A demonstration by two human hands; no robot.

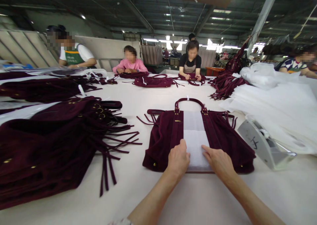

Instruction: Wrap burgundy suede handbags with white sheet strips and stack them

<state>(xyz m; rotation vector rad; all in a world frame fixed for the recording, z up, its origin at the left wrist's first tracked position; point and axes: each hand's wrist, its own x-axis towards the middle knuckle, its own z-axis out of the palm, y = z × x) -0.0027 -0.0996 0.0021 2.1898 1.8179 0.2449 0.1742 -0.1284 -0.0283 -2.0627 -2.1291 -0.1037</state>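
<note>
A dark burgundy suede handbag [163, 135] with fringe lies flat on the pale table [138, 192] in front of me. A white strip of padding [194, 135] runs down its middle between the two straps, up to the curved handle [189, 100]. My left hand [178, 159] rests at the strip's lower left edge, fingers curled and pressed down on it. My right hand [218, 161] lies at the strip's lower right edge, fingers flat and pointing inward onto the white material.
A big heap of burgundy fringed bags [49, 142] fills the left side. A grey tape dispenser [262, 145] and piles of white wrapping [277, 99] sit at the right. Three people work on similar bags [153, 81] at the far edge; another person sits far right.
</note>
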